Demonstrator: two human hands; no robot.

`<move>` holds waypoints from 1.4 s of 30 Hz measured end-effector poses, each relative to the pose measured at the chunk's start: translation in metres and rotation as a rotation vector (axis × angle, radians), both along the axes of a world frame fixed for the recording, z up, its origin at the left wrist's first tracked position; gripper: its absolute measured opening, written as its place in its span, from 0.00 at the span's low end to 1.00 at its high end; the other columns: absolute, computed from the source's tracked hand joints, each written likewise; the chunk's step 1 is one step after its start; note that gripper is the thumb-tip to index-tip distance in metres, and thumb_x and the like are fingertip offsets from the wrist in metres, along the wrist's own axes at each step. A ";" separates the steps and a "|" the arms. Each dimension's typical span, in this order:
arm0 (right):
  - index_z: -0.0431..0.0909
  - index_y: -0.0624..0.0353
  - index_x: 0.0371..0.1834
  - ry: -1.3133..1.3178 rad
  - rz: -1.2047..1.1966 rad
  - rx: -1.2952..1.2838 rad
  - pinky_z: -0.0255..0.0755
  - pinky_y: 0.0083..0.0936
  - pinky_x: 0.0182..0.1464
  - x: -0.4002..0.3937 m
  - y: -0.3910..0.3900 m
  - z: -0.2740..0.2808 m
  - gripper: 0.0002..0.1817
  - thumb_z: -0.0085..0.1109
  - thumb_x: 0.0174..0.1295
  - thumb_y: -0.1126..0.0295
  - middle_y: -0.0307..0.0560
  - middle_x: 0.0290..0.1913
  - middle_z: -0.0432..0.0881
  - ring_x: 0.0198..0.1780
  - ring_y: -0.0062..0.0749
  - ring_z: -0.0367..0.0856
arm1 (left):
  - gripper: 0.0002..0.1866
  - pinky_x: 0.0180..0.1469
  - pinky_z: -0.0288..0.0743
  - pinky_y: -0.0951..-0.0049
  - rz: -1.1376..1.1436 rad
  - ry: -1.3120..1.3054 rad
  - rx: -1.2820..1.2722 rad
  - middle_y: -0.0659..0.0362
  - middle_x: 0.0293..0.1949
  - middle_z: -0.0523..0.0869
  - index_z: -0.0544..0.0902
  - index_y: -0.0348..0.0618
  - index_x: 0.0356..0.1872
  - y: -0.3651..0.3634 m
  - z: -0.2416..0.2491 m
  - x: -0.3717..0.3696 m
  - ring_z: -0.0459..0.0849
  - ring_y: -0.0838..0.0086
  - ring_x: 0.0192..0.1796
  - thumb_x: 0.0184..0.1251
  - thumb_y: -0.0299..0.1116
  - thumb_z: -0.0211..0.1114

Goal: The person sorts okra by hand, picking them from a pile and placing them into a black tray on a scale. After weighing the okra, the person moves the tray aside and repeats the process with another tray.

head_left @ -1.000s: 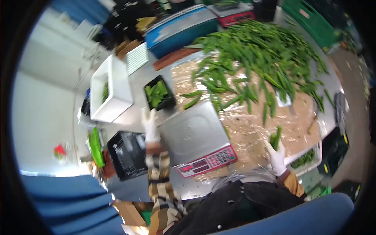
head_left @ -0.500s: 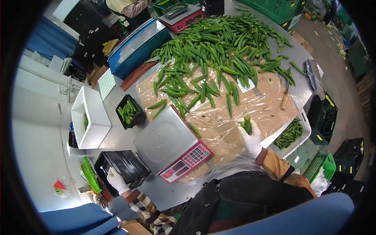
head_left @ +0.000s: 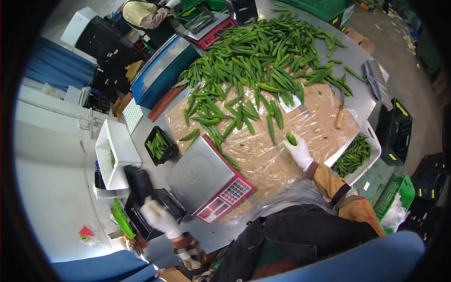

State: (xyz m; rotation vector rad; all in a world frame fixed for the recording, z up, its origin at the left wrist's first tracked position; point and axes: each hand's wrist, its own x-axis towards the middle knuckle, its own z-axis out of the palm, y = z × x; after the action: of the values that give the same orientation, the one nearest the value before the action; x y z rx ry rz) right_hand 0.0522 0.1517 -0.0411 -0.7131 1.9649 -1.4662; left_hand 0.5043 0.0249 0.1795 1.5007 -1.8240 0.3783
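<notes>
My left hand [head_left: 159,217], in a white glove, grips a black plastic tray [head_left: 139,184], blurred by motion, above a stack of black trays [head_left: 174,203]. My gloved right hand [head_left: 299,151] is closed around green okra [head_left: 291,139] over the plastic-covered cardboard [head_left: 324,115]. Between the hands stands a scale [head_left: 201,173] with a bare metal plate and a red keypad front. A large okra pile [head_left: 263,51] spreads over the far part of the table. Left of the scale, a small black tray [head_left: 159,145] holds okra.
A white box [head_left: 117,152] stands at the left. A knife [head_left: 339,117] and a brush [head_left: 377,84] lie at the right, near a white basket of okra [head_left: 371,160]. Another person [head_left: 145,19] is beyond the blue bin [head_left: 164,70] and a second scale [head_left: 211,30].
My left hand has lifted a black tray up off the stack. My right hand still holds okra and has turned slightly. The whole view has shifted a little.
</notes>
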 end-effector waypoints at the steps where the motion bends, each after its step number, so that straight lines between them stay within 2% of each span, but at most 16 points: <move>1: 0.79 0.66 0.53 -0.024 0.024 0.031 0.76 0.25 0.48 -0.006 -0.009 0.001 0.16 0.65 0.64 0.73 0.45 0.44 0.86 0.45 0.24 0.82 | 0.08 0.48 0.75 0.62 -0.047 -0.050 0.135 0.49 0.37 0.82 0.83 0.33 0.44 0.002 -0.027 -0.003 0.80 0.56 0.40 0.73 0.28 0.59; 5: 0.81 0.66 0.50 0.082 0.059 0.112 0.76 0.25 0.47 -0.032 -0.038 0.001 0.14 0.66 0.62 0.74 0.48 0.41 0.88 0.42 0.26 0.84 | 0.10 0.48 0.74 0.60 -0.383 -0.261 0.573 0.51 0.39 0.83 0.85 0.39 0.44 0.023 -0.071 -0.015 0.79 0.57 0.42 0.62 0.26 0.66; 9: 0.81 0.65 0.52 0.174 0.042 0.244 0.78 0.29 0.50 -0.058 -0.062 0.006 0.18 0.68 0.59 0.70 0.57 0.43 0.87 0.45 0.41 0.87 | 0.13 0.52 0.76 0.60 -0.331 -0.049 0.525 0.52 0.40 0.87 0.86 0.40 0.50 0.026 -0.059 -0.061 0.82 0.57 0.46 0.63 0.25 0.66; 10: 0.81 0.63 0.44 0.210 0.022 0.221 0.77 0.43 0.47 -0.065 -0.070 -0.009 0.19 0.70 0.55 0.62 0.62 0.41 0.85 0.44 0.56 0.84 | 0.13 0.53 0.76 0.62 -0.365 0.032 0.555 0.51 0.43 0.87 0.85 0.39 0.51 0.022 -0.049 -0.084 0.83 0.58 0.48 0.65 0.25 0.66; 14: 0.79 0.62 0.49 0.343 0.152 0.490 0.77 0.45 0.52 -0.069 -0.096 0.015 0.24 0.71 0.54 0.60 0.64 0.49 0.82 0.49 0.57 0.83 | 0.15 0.57 0.76 0.69 -0.498 0.248 0.689 0.51 0.50 0.87 0.83 0.36 0.55 -0.011 -0.030 -0.188 0.85 0.62 0.51 0.68 0.23 0.63; 18: 0.78 0.63 0.55 0.322 0.205 0.573 0.77 0.44 0.52 -0.076 -0.110 0.003 0.28 0.71 0.52 0.61 0.64 0.45 0.84 0.48 0.57 0.84 | 0.17 0.62 0.74 0.71 -0.645 0.457 0.782 0.50 0.55 0.86 0.79 0.32 0.59 -0.070 -0.079 -0.271 0.83 0.69 0.57 0.71 0.23 0.60; 21: 0.79 0.64 0.56 0.167 0.201 0.416 0.78 0.38 0.49 -0.091 -0.098 0.008 0.27 0.70 0.52 0.65 0.59 0.40 0.86 0.44 0.49 0.86 | 0.17 0.61 0.74 0.71 -0.525 0.413 0.871 0.51 0.54 0.86 0.80 0.35 0.57 -0.114 -0.141 -0.313 0.83 0.69 0.57 0.69 0.24 0.62; 23: 0.80 0.67 0.52 -0.248 0.221 0.158 0.77 0.26 0.41 -0.106 -0.082 -0.004 0.21 0.67 0.56 0.71 0.42 0.35 0.84 0.36 0.28 0.82 | 0.18 0.55 0.78 0.71 -0.473 0.180 0.750 0.51 0.50 0.87 0.82 0.37 0.55 -0.137 -0.204 -0.322 0.86 0.68 0.51 0.63 0.25 0.67; 27: 0.83 0.62 0.46 -0.697 0.112 0.115 0.71 0.17 0.29 -0.147 -0.029 0.081 0.11 0.61 0.62 0.71 0.40 0.33 0.84 0.33 0.21 0.82 | 0.17 0.48 0.80 0.71 -0.407 -0.102 0.697 0.51 0.44 0.88 0.84 0.38 0.48 -0.129 -0.207 -0.335 0.87 0.67 0.43 0.56 0.26 0.71; 29: 0.81 0.64 0.49 -0.683 0.054 -0.059 0.70 0.14 0.27 -0.169 -0.008 0.092 0.12 0.59 0.64 0.71 0.42 0.35 0.84 0.31 0.20 0.81 | 0.16 0.46 0.80 0.72 -0.409 -0.063 0.693 0.52 0.41 0.88 0.85 0.38 0.45 -0.125 -0.215 -0.330 0.87 0.67 0.41 0.54 0.26 0.71; 31: 0.78 0.66 0.52 -0.637 -0.020 0.032 0.72 0.15 0.28 -0.186 0.006 0.140 0.14 0.58 0.66 0.72 0.42 0.35 0.83 0.29 0.21 0.80 | 0.10 0.49 0.80 0.64 -0.330 0.440 1.078 0.51 0.41 0.87 0.85 0.39 0.40 -0.093 -0.170 -0.350 0.86 0.63 0.43 0.56 0.23 0.67; 32: 0.78 0.65 0.53 -0.673 -0.028 -0.026 0.72 0.15 0.27 -0.193 0.009 0.146 0.14 0.58 0.66 0.72 0.41 0.33 0.83 0.29 0.21 0.80 | 0.11 0.50 0.80 0.69 -0.506 0.376 0.906 0.52 0.45 0.87 0.85 0.38 0.43 -0.077 -0.188 -0.347 0.86 0.68 0.47 0.58 0.22 0.65; 35: 0.78 0.62 0.52 -0.552 0.013 -0.011 0.71 0.15 0.29 -0.201 -0.005 0.165 0.13 0.60 0.66 0.70 0.38 0.31 0.81 0.29 0.19 0.78 | 0.20 0.53 0.79 0.67 -1.011 0.685 1.284 0.52 0.50 0.84 0.82 0.38 0.54 0.005 -0.138 -0.384 0.85 0.68 0.47 0.60 0.27 0.70; 37: 0.78 0.61 0.52 -0.391 0.105 0.021 0.70 0.15 0.31 -0.202 -0.028 0.162 0.14 0.61 0.66 0.69 0.36 0.30 0.80 0.29 0.18 0.77 | 0.19 0.53 0.78 0.67 -1.018 0.432 1.396 0.49 0.48 0.83 0.82 0.40 0.55 0.019 -0.123 -0.396 0.85 0.63 0.47 0.61 0.28 0.70; 40: 0.79 0.67 0.55 -0.329 0.298 0.033 0.76 0.22 0.42 -0.186 -0.064 0.111 0.18 0.64 0.66 0.68 0.41 0.37 0.84 0.36 0.22 0.81 | 0.14 0.53 0.79 0.67 -0.797 0.349 0.913 0.52 0.45 0.86 0.84 0.41 0.50 -0.038 -0.162 -0.378 0.85 0.64 0.49 0.62 0.25 0.66; 42: 0.81 0.66 0.53 0.036 0.303 0.200 0.78 0.29 0.50 -0.163 -0.087 0.077 0.19 0.67 0.62 0.66 0.51 0.44 0.88 0.43 0.36 0.86 | 0.10 0.51 0.79 0.65 -0.619 0.189 0.590 0.51 0.40 0.87 0.84 0.38 0.42 -0.090 -0.182 -0.349 0.86 0.60 0.45 0.59 0.24 0.66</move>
State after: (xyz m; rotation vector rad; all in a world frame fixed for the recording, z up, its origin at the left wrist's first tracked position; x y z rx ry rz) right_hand -0.1106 0.0651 0.0361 -0.9049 1.8984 -1.0685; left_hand 0.1554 -0.0656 -0.0029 1.1679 -2.2218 -0.6247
